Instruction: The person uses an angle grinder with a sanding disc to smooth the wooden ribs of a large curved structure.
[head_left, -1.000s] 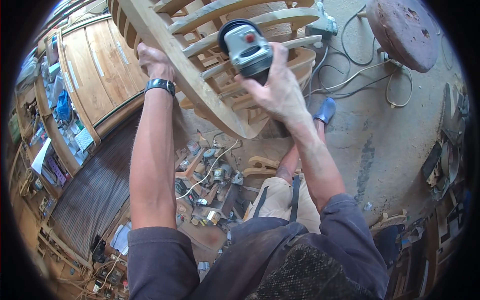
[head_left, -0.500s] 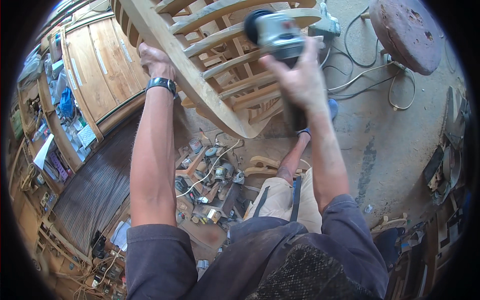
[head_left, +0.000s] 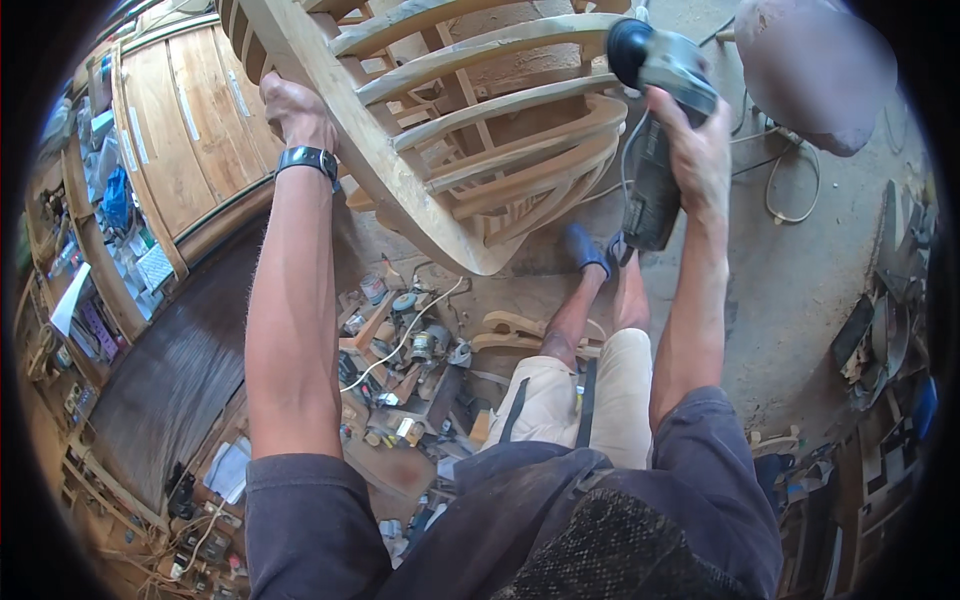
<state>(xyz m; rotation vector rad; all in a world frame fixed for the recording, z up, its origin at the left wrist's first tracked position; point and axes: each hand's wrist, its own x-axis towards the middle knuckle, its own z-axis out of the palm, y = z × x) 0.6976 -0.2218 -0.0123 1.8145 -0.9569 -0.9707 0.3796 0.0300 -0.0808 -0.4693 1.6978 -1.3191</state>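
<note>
A slatted wooden furniture frame (head_left: 400, 190) with curved slats fills the upper middle. My left hand (head_left: 296, 108), with a dark watch on the wrist, is closed round its left rail; the fingertips are hidden behind the wood. In my right hand (head_left: 697, 150) is an angle grinder (head_left: 655, 185) with a grey head and a dark body. Its round black disc (head_left: 628, 54) is at the right end of an upper slat (head_left: 520, 42); whether the two touch I cannot tell.
Several power tools and wood offcuts (head_left: 420, 345) lie on the floor below the frame. Upper right stands a round-topped stool (head_left: 815, 70), with a pale cable (head_left: 795, 215) near it. A wooden panelled piece (head_left: 190, 110) and a cluttered shelf (head_left: 105, 230) are on the left.
My right hand has moved to the right with the grinder, from over the slats to their right ends. My left hand keeps its hold on the rail. Both feet now show.
</note>
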